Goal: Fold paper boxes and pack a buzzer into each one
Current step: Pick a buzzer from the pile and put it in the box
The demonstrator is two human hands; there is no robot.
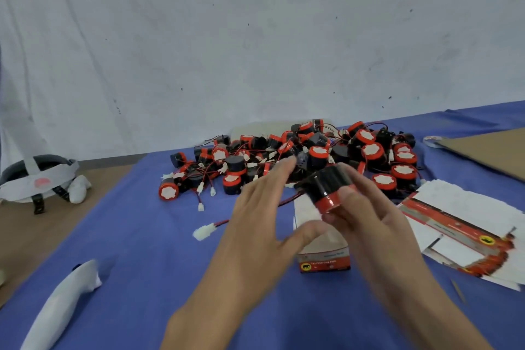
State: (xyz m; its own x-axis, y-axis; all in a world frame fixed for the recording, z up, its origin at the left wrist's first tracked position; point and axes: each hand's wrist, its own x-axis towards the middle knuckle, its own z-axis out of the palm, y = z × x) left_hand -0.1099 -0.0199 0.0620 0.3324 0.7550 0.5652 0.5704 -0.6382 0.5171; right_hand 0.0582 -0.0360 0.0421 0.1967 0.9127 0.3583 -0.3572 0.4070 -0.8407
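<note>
Head view: you look down on a blue cloth [136, 250].
Your right hand [377, 224]: your fingers and thumb curl round one black-and-red buzzer [329, 187], held just above the folded box [324, 260].
Your left hand [264, 224]: spread, fingers straight, holding nothing, just left of the buzzer.
Folded box: stands upright on the cloth beneath your hands.
Buzzer pile [298, 156]: heaped behind the box.
Flat box blanks [466, 233]: lying to your right.
</note>
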